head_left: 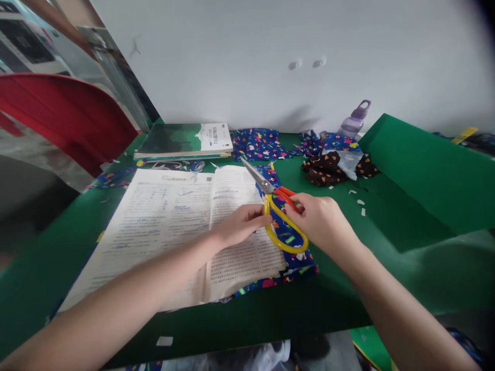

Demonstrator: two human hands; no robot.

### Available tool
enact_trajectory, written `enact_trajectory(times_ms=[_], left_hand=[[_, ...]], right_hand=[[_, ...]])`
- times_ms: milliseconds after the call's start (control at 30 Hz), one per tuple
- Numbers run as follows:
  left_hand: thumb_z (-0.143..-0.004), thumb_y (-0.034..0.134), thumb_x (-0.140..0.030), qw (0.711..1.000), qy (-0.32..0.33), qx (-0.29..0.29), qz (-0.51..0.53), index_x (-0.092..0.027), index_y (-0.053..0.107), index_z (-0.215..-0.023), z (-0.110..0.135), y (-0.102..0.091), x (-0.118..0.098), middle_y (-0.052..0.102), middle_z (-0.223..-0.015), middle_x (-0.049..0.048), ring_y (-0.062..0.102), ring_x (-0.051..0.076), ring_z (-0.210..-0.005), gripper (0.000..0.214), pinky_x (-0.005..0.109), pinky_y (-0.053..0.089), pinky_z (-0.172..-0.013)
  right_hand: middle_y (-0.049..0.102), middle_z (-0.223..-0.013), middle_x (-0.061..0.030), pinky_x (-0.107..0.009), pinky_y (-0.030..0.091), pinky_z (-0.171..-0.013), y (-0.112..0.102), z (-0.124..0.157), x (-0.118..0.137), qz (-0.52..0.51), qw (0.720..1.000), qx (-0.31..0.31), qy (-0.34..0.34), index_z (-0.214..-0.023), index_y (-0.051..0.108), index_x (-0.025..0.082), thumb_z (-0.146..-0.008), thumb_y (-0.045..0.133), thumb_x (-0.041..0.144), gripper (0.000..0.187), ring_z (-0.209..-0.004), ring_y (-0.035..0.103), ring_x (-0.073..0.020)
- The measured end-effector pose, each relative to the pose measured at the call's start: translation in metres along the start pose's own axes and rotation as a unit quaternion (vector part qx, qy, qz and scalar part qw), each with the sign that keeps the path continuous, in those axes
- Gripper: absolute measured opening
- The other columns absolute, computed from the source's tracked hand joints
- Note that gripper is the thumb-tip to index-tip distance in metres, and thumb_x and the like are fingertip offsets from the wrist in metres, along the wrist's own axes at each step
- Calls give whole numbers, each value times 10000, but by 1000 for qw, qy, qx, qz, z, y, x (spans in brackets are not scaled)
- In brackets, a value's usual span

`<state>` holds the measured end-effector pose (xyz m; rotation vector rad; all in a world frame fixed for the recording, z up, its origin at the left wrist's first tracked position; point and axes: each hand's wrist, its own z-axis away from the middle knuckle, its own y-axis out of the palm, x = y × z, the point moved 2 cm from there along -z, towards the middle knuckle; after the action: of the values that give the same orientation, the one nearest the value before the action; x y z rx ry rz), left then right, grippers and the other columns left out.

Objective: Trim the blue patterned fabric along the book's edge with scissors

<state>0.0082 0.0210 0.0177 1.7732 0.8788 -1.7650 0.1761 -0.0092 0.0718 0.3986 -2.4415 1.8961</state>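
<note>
A pair of scissors (264, 183) with one yellow and one red handle is held above an open book (170, 221). Its metal blades look closed together and point away to the upper left. My right hand (323, 219) grips the red handle, its fingers partly hidden. Closed at the left edge of the yellow handle, my left hand (245, 224) pinches it between thumb and fingers. Blue patterned fabric (299, 260) lies under the book and shows along its right and lower edges. Printed pages with some handwriting lie face up.
Stacked books (174, 141) stand at the back left, beside more blue fabric (257, 144). Brown fabric scraps (325, 170) and a purple bottle (352, 122) are at the back right. A green panel (433, 175) rises on the right; a red chair (65, 113) stands left.
</note>
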Motion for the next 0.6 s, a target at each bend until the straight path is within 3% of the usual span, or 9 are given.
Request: enact_trajectory(times_ms=[267, 367, 467, 600], left_hand=[[-836, 475, -352, 998, -2, -61, -30, -166, 467, -685, 1, -5, 3, 372, -602, -40, 327, 86, -543, 240, 230, 273, -504], [-838, 470, -367, 997, 1, -65, -38, -172, 428, -665, 1, -5, 3, 330, -598, -41, 305, 87, -535, 264, 233, 256, -487], [-847, 469, -375, 996, 19, -69, -59, -170, 450, -707, 1, -4, 3, 360, -627, -32, 336, 90, -560, 249, 231, 269, -493], [-868, 448, -397, 992, 28, -63, -108, -166, 466, -740, 2, -2, 7, 377, -638, -28, 361, 94, -573, 264, 228, 287, -500]], right_hand=[[615, -623, -10, -246, 365, -553, 7, -28, -20, -21, 992, -28, -117, -896, 651, 160, -822, 479, 339, 259, -549, 541, -121], [604, -607, -10, -247, 373, -553, 11, -28, -23, -31, 993, -47, -100, -889, 648, 154, -824, 465, 369, 289, -531, 532, -118], [611, -623, -28, -265, 379, -543, 12, -21, -17, -27, 997, -51, -53, -887, 635, 149, -807, 449, 517, 420, -528, 539, -137], [648, -744, -51, -298, 392, -549, 13, -12, -10, -19, 1000, 0, -13, -993, 583, 158, -656, 511, 705, 646, -616, 589, -199]])
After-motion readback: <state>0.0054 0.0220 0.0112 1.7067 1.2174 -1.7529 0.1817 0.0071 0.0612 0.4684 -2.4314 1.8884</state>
